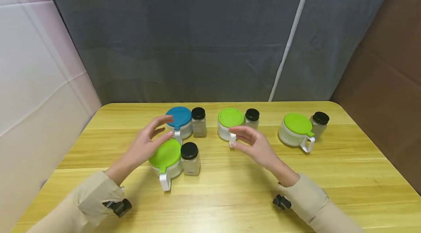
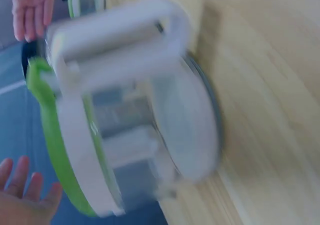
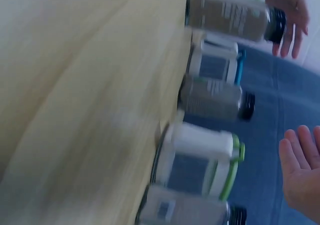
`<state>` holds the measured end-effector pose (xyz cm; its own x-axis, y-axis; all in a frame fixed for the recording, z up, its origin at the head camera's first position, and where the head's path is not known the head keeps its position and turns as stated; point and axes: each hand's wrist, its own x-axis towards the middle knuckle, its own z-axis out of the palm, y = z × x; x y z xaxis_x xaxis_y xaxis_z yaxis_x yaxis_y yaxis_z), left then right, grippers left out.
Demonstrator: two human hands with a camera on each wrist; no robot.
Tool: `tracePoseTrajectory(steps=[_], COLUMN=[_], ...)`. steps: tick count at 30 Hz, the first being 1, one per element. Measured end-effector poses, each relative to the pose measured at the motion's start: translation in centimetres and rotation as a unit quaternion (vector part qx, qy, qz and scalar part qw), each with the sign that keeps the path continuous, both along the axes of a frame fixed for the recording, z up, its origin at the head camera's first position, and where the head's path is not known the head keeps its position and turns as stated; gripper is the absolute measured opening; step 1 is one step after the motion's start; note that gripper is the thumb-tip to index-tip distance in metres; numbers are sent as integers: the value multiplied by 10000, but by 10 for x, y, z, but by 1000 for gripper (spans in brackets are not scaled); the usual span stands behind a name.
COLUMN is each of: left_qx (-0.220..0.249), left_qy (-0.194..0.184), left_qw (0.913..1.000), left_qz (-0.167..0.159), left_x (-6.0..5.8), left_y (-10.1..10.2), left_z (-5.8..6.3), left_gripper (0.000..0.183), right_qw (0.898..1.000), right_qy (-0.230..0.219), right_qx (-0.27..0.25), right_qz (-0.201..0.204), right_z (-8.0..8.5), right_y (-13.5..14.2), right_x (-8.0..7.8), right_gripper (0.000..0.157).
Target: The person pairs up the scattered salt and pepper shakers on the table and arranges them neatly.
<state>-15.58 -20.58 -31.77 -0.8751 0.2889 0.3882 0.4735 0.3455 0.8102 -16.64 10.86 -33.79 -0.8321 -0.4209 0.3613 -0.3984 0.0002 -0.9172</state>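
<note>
Nothing is in my left hand (image 1: pixel 149 139), which hovers with loosely bent, spread fingers over the front seasoning pot with a green lid (image 1: pixel 166 154) and a white handle. The blue-lidded pot (image 1: pixel 179 117) stands just beyond its fingertips. In the left wrist view the front pot (image 2: pixel 67 150) looms large, its clear body blurred. My right hand (image 1: pixel 254 147) is likewise free, fingers apart from the thumb, in front of the middle green-lidded pot (image 1: pixel 230 117) and hiding part of it. Its fingers (image 3: pixel 300 157) show beside the pots in the right wrist view.
Square jars with black caps stand beside the pots: a front jar (image 1: pixel 190 160), a back-left jar (image 1: pixel 198 123), a middle jar (image 1: pixel 252 116) and a right jar (image 1: pixel 319 121). Another green-lidded pot (image 1: pixel 297 125) stands at right. A grey curtain (image 1: pixel 181 42) hangs behind the wooden table (image 1: pixel 230 203).
</note>
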Motion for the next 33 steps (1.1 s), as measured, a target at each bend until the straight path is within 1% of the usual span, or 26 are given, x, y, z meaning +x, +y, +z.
tracePoseTrajectory(steps=[5,8,11,14,16,18,21,26,29,33], left_qx=[34,44,-50,-157,-176,-185,-252,-420,-412,-504], left_qy=[-55,-17,94,174,283,348,423,328,320,354], left_qw=[10000,9999,9999,9997,9994,9992,9987,9984,9981,9967], left_qz=[-65,-119,-84,-19,-26,-68,-154,-202,-329,-520], left_x=[5,6,9,23,26,29,24,28,29,31], left_y=[18,28,39,55,64,72,80,98,109,123], left_z=[7,11,17,33,36,37,28,29,28,26], left_gripper=[42,44,46,46,46,47,49,51,52,53], right_qw=[9997,9992,9984,9970,9961,9955,9945,9918,9901,9877], right_qy=[89,110,149,178,214,268,464,619,594,597], right_qx=[-30,21,142,178,158,66,-65,-349,-313,-290], right_qz=[-239,-391,-520,-730,-840,-906,-941,-1059,-1229,-1414], right_z=[4,7,8,9,8,8,7,6,-2,-41], right_y=[26,42,57,71,80,89,103,124,142,187], right_x=[-2,-2,-3,-2,-1,-1,0,3,-1,-28], right_gripper=[37,37,37,37,36,36,35,33,35,41])
